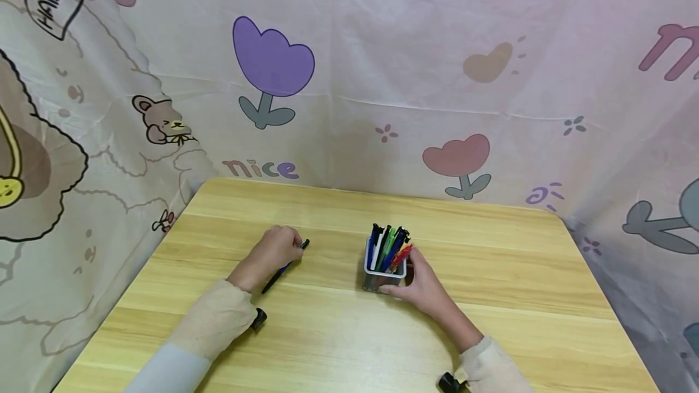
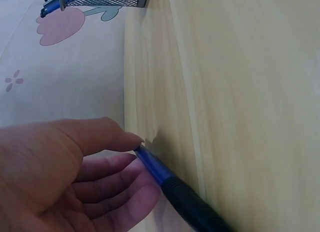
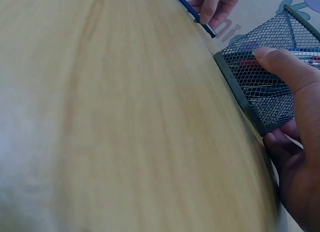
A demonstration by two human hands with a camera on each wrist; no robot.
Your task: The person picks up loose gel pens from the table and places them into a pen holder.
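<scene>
My left hand (image 1: 277, 248) pinches a blue pen with a black grip (image 1: 270, 282) between thumb and fingers, low over the left part of the table. In the left wrist view the pen (image 2: 192, 207) slants down to the right from the fingertips; whether it touches the wood I cannot tell. On the right, my right hand (image 1: 422, 284) holds a square wire-mesh pen holder (image 3: 240, 74), thumb on one side and fingers round the other. Several pens (image 1: 389, 247) stand upright in it, blue, black, white, green and red.
Both hands work over a light wooden table (image 1: 327, 344). Behind it and along its left side hangs a printed cloth (image 1: 360, 47). A black wrist device (image 1: 259, 319) is by the left sleeve, and another black device (image 1: 450, 382) is by the right.
</scene>
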